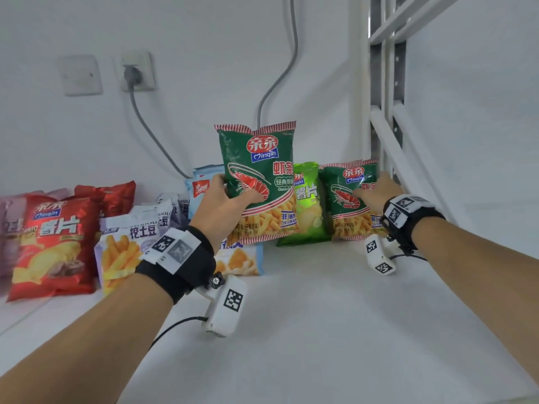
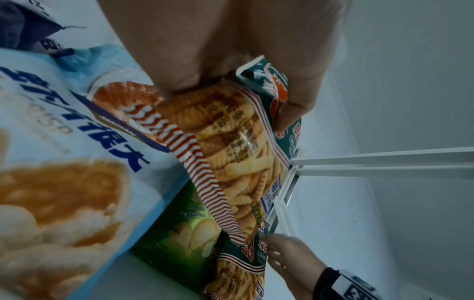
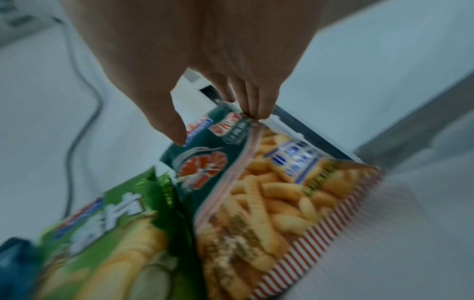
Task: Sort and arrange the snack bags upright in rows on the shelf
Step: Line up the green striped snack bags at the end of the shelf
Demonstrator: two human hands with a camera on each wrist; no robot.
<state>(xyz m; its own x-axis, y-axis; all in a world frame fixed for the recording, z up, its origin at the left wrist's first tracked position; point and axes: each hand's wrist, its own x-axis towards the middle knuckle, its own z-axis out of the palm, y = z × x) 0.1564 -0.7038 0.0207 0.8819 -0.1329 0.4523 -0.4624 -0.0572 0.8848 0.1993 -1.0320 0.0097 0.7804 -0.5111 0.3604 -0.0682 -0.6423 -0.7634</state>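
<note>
My left hand [image 1: 233,191] grips a dark green shrimp-stick bag [image 1: 259,170] by its lower left side and holds it upright above the white shelf [image 1: 320,316]; the left wrist view shows thumb and fingers pinching that bag [image 2: 238,162]. A second shrimp-stick bag [image 1: 347,211] stands at the back right corner. My right hand [image 1: 373,188] reaches to it with fairly straight fingers, and the fingertips [image 3: 254,113] touch its upper edge [image 3: 269,192]. A light green chip bag [image 1: 306,205] stands between the two.
A red chip bag [image 1: 52,243], a white fries bag [image 1: 128,252] and a light blue bag [image 1: 242,260] crowd the left half of the shelf. A white rack frame [image 1: 388,112] bounds the right side. A grey cable [image 1: 151,132] runs down the back wall.
</note>
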